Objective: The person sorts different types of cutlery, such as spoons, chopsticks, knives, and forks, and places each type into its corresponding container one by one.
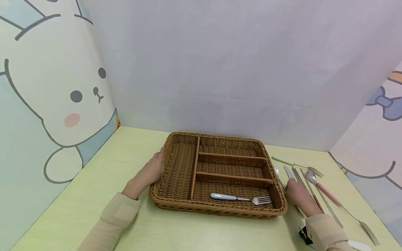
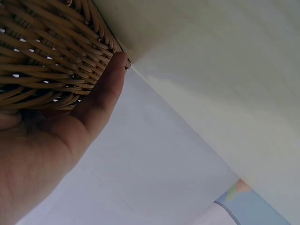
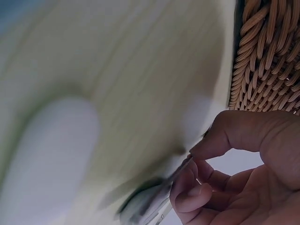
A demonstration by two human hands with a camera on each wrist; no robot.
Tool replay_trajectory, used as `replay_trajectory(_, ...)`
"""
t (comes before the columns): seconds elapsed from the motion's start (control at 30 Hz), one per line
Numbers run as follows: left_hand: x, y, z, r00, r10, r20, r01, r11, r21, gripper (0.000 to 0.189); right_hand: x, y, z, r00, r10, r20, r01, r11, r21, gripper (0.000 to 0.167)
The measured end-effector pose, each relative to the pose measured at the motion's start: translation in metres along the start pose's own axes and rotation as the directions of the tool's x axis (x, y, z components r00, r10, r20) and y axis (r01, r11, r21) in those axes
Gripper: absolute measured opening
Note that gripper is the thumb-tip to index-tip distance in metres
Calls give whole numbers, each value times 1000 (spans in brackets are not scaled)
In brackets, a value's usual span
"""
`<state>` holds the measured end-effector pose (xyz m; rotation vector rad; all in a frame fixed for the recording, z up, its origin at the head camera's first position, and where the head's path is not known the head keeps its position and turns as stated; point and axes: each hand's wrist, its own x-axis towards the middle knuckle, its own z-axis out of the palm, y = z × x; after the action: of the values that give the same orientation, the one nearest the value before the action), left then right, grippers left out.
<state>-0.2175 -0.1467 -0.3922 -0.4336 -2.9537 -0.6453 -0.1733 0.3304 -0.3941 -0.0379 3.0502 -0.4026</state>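
My left hand (image 1: 154, 169) rests against the left side of a brown wicker cutlery basket (image 1: 194, 164). Along the basket's outer wall (image 2: 42, 65) lies a straight finger in the left wrist view. Inside, the front right compartment has a fork (image 1: 230, 197) with a pale blue handle. Right of the basket, my right hand (image 1: 298, 195) pinches a thin metal utensil between thumb and fingers, seen in the right wrist view. It looks like a knife (image 1: 288, 171), whose blade shows beyond the hand; the hand hides the rest. A spoon (image 1: 276, 170) lies between hand and basket.
Several utensils lie right of the hand: a green-handled fork (image 1: 282, 160), a pink-handled spoon (image 1: 328, 193), a fork (image 1: 365, 228) and chopsticks (image 1: 296, 174). A white handle (image 1: 359, 245) lies near the right sleeve. Fabric walls (image 1: 232, 69) enclose the table (image 1: 94, 184) behind and at the sides.
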Motion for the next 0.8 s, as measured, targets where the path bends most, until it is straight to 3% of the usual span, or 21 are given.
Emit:
replay_trajectory(0.37, 1, 0, 0, 1000, -3, 8, 3, 1000, -7, 49, -1, 0, 1, 1000, -5, -24, 5, 1000, -12, 23)
replay_trajectory(0.6, 1, 0, 0, 1000, -9, 14, 9, 1000, -10, 49, -5, -3, -3, 999, 6, -33, -5, 999, 41, 30)
replay_trajectory(0.8, 0, 1, -2, 1000, -10, 20, 10, 1000, -13, 49, -9, -3, -7, 999, 13, -46, -13, 1000, 10, 33)
